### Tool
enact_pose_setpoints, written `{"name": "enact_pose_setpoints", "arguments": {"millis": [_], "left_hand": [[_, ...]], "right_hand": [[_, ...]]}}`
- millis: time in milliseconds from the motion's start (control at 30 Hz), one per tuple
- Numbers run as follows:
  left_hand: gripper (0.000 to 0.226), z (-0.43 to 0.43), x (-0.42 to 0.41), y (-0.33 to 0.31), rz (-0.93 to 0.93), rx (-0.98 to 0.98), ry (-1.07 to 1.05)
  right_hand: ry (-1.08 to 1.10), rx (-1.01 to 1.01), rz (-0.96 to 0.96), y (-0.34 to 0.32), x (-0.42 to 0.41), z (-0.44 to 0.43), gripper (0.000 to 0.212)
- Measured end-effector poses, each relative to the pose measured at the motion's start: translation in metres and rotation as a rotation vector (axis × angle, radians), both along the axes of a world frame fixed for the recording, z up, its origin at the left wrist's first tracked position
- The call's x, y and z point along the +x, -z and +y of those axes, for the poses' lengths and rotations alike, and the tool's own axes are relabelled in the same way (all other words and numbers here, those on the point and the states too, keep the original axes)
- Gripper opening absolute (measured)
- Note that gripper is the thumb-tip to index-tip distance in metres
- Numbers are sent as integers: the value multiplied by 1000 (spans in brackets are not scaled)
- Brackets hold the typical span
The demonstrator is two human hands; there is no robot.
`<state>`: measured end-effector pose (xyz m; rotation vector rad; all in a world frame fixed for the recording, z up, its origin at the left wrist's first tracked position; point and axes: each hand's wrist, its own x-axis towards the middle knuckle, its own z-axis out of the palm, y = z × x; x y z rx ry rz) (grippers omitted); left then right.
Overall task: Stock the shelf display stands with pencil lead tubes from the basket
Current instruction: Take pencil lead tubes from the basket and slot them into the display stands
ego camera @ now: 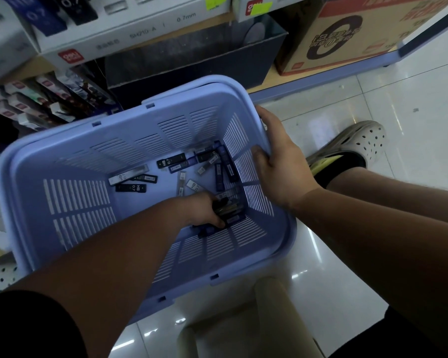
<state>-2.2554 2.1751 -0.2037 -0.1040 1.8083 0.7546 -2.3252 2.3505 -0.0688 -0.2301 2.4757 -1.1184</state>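
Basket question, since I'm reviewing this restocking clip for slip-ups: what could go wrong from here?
1. The left hand grips several pencil lead tubes at once; some may slip out when lifted.
2. The right hand holds the basket by its rim; if that grip slips, it may tip.
3. The loose tubes look mixed in colour, so wrong-stand sorting is possible.

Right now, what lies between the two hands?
In the head view, loose lead tubes and the slotted basket wall lie between the left hand and the right hand.
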Motion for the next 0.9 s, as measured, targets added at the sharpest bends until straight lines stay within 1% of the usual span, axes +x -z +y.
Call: {"name": "enact_pose_setpoints", "arguments": {"millis": [67,167,300,433,533,633,733,800,900], "left_hand": [[50,1,-2,0,-19,-22,39],[59,0,-2,0,-38,-33,46],[58,-1,3,0,-12,-18,-41],[69,-3,5,-4,-34,-17,-78],[59,-9,3,-7,-109,-33,-72],[37,-10,6,-8,-128,-53,-118],[33,-10,12,-7,-104,-55,-172],[39,-14,16,-7,-87,-37,-217],[60,-21,19,-9,-52,-21,-318]], "right_hand": [[2,-1,-4,0,0,0,63],[2,-5,-8,-1,1,-1,63],[-1,6,-1,0,1,0,63],[3,9,2,2,1,0,62],[4,2,3,2,0,0,62],[4,11,7,3,0,0,61],[9,9,9,3,0,0,61],[9,5,6,1,0,-1,61],[5,-1,13,1,1,-1,61]]}}
